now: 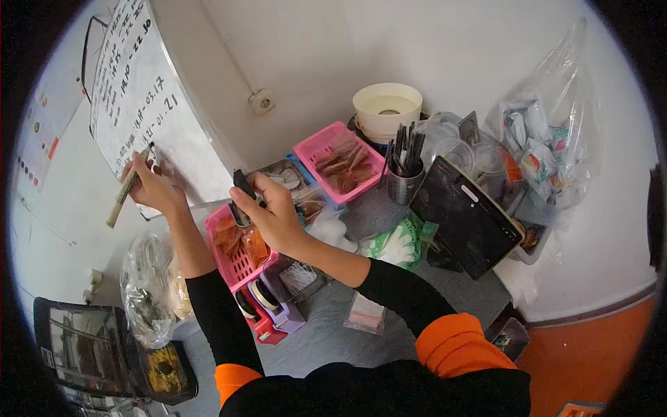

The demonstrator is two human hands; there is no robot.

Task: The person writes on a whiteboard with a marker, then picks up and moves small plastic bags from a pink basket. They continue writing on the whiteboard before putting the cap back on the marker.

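My left hand (151, 186) is closed around a pale marker (122, 200), its dark tip up against the lower part of a whiteboard (182, 142) with handwritten lines of numbers. Right of the board, my right hand (273, 214) is closed on a small black object (242, 183) with a greyish part below it; its exact kind cannot be made out. That hand hovers over a pink basket (244, 279) containing orange packets.
Tape dispensers (272, 306) stand by the near pink basket. Farther back are another pink basket (300, 147), a cream bucket (386, 99), a metal cup of pens (404, 186) and a tilted tablet (464, 221). Clear bags (147, 288) sit left; a plastic bag (552, 132) hangs right.
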